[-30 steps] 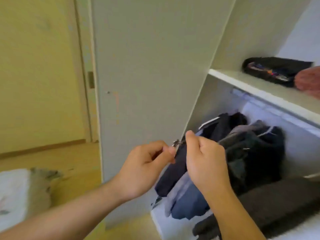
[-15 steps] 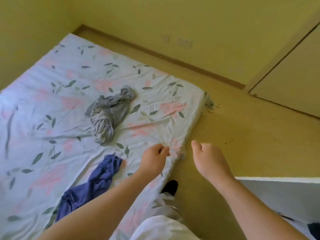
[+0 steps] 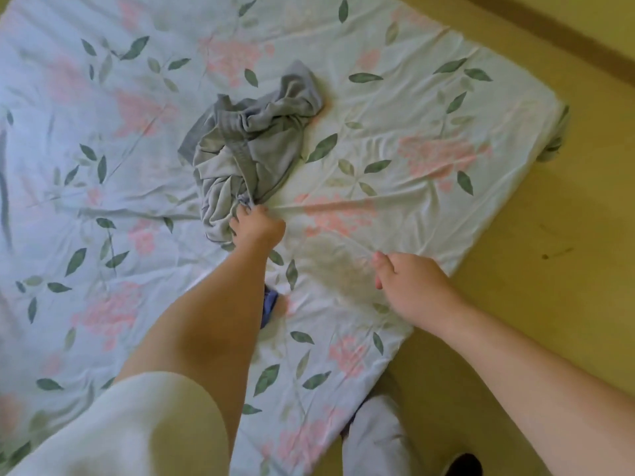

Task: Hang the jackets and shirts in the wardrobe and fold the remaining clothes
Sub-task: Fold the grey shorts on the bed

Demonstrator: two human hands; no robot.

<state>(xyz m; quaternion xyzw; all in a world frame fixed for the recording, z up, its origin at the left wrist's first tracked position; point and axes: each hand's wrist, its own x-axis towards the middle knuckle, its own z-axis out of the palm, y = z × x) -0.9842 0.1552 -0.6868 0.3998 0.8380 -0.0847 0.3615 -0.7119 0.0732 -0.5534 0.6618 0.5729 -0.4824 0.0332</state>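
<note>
Folding is only beginning: the left hand (image 3: 258,229) pinches with curled fingers the near end of the crumpled grey fabric garment (image 3: 247,142) on the flowered bedsheet (image 3: 412,97), the right hand (image 3: 410,286) hovers loosely curled and empty, and a blue cloth (image 3: 270,304) waits unfolded.

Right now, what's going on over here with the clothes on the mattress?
A person is bending over a mattress with a flowered sheet, laid on the floor. Their left hand grips the near end of a crumpled grey garment lying in the middle of it. The right hand hangs just above the sheet, loosely curled and holding nothing. A bit of a blue garment shows from under the left forearm. Nothing is folded yet.
</note>
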